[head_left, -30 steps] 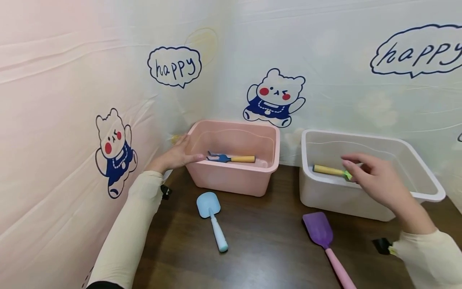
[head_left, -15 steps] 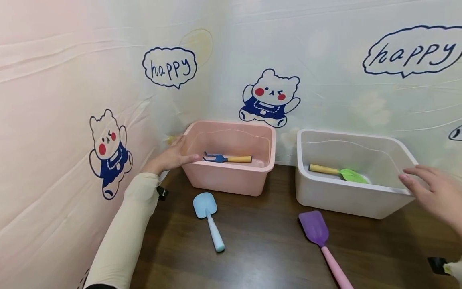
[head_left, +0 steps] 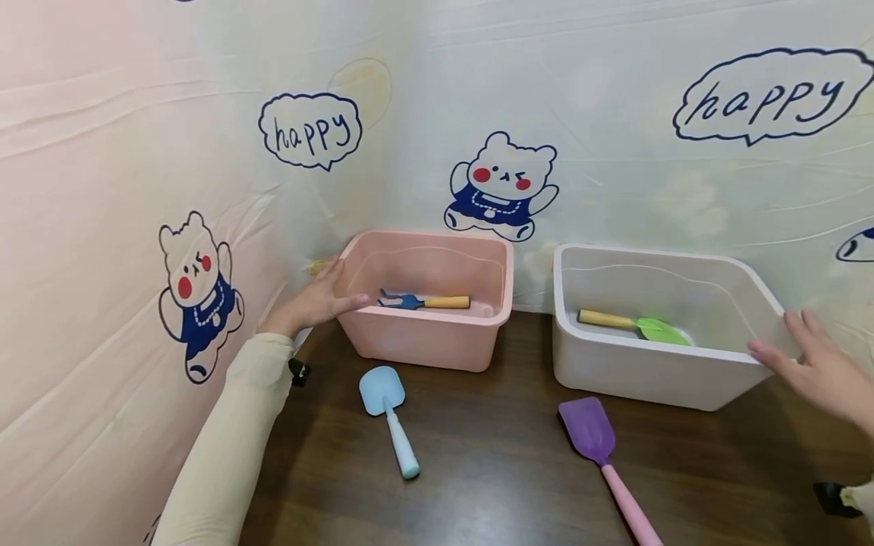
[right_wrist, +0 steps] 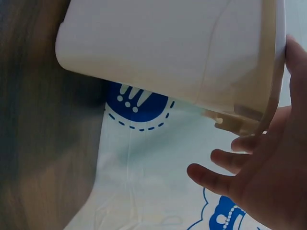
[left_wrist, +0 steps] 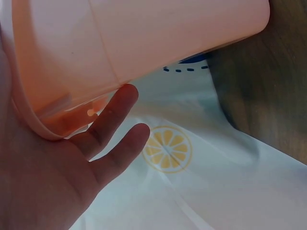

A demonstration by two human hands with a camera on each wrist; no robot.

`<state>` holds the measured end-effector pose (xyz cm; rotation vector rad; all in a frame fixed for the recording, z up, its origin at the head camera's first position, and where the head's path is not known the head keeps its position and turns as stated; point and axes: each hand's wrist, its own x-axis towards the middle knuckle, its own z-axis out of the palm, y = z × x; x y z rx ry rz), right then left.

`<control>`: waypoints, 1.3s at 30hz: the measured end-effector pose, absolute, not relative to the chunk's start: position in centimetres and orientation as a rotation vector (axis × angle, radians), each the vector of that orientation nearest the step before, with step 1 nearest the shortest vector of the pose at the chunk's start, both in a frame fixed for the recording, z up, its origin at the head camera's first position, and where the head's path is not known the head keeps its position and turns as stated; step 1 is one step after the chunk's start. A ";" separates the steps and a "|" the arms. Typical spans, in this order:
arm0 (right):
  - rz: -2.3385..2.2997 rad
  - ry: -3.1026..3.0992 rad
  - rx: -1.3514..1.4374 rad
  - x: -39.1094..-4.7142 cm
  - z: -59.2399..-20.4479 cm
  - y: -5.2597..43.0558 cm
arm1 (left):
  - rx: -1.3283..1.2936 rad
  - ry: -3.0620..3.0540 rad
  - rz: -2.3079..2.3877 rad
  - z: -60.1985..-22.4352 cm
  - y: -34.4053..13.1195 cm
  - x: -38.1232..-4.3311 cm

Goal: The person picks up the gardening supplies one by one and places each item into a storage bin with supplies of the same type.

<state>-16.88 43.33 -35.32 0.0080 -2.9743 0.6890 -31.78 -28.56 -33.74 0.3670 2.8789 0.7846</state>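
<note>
Head view: from above the green-bladed, yellow-handled trowel (head_left: 643, 326), the right grip (head_left: 819, 371) has just been moved to the right rim of the white rectangular plastic bin (head_left: 655, 371), inside which the trowel lies. The left rim of the pink rectangular plastic bin (head_left: 416, 339) is touched by the left grip (head_left: 315, 301). Both grips are spread wide, nothing being grasped; the bins are, it seems, being steadied.

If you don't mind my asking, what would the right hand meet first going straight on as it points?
Most likely the white bin, at its right rim: the right hand points forward and leftward, at or very near that edge, though exact contact is hard to judge.
</note>
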 end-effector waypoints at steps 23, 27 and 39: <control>0.611 -2.974 0.136 -17.9 -36.0 44.0 | 0.298 2.897 0.882 -34.2 -28.2 -31.3; 0.598 -2.991 0.088 -17.8 -35.9 43.6 | 0.287 2.923 0.924 -34.3 -28.0 -30.7; 0.589 -3.010 0.032 -17.9 -35.6 43.2 | 0.223 3.326 1.072 -35.9 -27.2 -27.9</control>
